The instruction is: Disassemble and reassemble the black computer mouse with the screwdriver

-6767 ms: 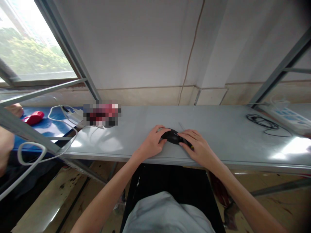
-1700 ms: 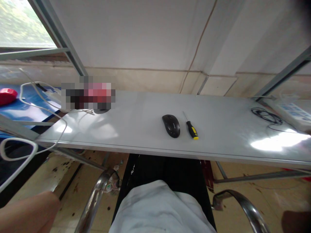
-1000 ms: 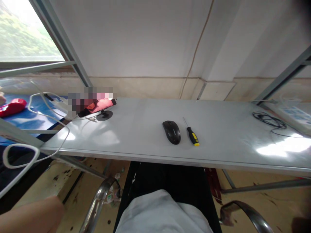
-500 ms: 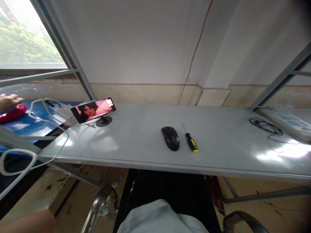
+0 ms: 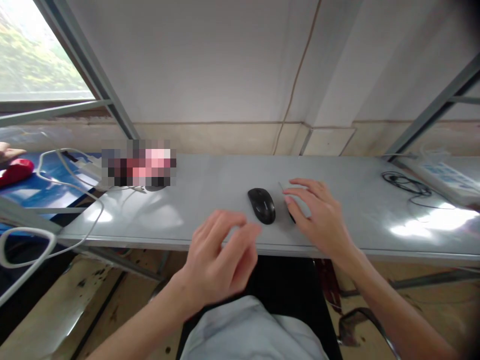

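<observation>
A black computer mouse (image 5: 261, 205) lies on the grey table (image 5: 210, 185). Just right of it is a screwdriver (image 5: 291, 217), mostly covered by my right hand (image 5: 317, 210); only its thin shaft and a dark bit of the handle show. That hand's fingers are bent and apart above the screwdriver, thumb and index tips close to the shaft; any contact is unclear. My left hand (image 5: 225, 250), slightly blurred, hovers at the table's front edge, left of and nearer than the mouse. Its fingers curl loosely apart with nothing visible in them.
At the left, a pixelated patch covers the phone (image 5: 138, 167) on its round stand. White cables (image 5: 90, 187) loop over the table's left end. Beyond them another person's hand (image 5: 9, 151) is by a red object (image 5: 17, 171). A black cable coil (image 5: 407, 184) lies at the right.
Both my hands have come in over the table's front edge, the right one reaching over the screwdriver. Mouse and screwdriver keep their places. The view has shifted slightly.
</observation>
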The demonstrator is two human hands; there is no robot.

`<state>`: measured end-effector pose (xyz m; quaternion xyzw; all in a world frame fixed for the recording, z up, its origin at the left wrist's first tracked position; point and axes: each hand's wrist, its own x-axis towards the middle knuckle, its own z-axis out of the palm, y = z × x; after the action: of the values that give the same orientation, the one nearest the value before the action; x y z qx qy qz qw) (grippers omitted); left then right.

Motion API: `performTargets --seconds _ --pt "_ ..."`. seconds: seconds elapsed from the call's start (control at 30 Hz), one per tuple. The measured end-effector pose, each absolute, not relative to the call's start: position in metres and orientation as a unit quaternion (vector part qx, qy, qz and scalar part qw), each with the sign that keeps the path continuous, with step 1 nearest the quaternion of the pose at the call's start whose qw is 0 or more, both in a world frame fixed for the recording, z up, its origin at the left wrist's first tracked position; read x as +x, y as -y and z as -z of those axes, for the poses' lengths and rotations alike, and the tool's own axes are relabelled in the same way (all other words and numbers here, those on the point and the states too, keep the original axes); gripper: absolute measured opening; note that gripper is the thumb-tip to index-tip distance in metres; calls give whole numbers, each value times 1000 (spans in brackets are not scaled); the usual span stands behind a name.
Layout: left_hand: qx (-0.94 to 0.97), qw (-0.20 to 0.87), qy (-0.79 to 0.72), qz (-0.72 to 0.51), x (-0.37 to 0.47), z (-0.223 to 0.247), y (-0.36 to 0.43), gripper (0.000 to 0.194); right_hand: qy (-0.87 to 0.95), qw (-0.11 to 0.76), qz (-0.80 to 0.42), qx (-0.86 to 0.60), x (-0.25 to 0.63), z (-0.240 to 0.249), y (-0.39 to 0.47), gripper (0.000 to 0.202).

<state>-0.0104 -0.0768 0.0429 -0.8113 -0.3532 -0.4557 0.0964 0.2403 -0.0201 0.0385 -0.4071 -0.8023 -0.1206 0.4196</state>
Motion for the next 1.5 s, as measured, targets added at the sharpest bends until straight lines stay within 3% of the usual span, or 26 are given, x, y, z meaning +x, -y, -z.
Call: performTargets --seconds 0.13,0.23,0.33,0.67,0.87,1.13,1.3,1.5 --pt "-865 14 388 318 -2 -20 28 54 811 370 135 -432 237 1 8 21" --pt "-902 -31 352 247 5 -6 -15 55 823 340 134 -435 236 9 13 25" --pt "-901 -70 344 256 7 0 -27 51 832 331 126 -428 237 8 16 29" --pt "-857 -58 435 269 1 0 -1 59 860 278 150 -400 235 8 17 51" --pt "-871 -96 408 257 -2 -3 1 70 860 279 145 -402 237 10 14 48" --pt "-865 -99 413 269 -7 -6 1 49 864 284 107 -402 239 10 14 42" --pt "-848 -61 453 267 -4 -13 3 48 861 312 100 -389 239 9 14 43" --pt "-831 -44 483 273 1 -17 6 53 858 326 103 -383 236 7 13 26"
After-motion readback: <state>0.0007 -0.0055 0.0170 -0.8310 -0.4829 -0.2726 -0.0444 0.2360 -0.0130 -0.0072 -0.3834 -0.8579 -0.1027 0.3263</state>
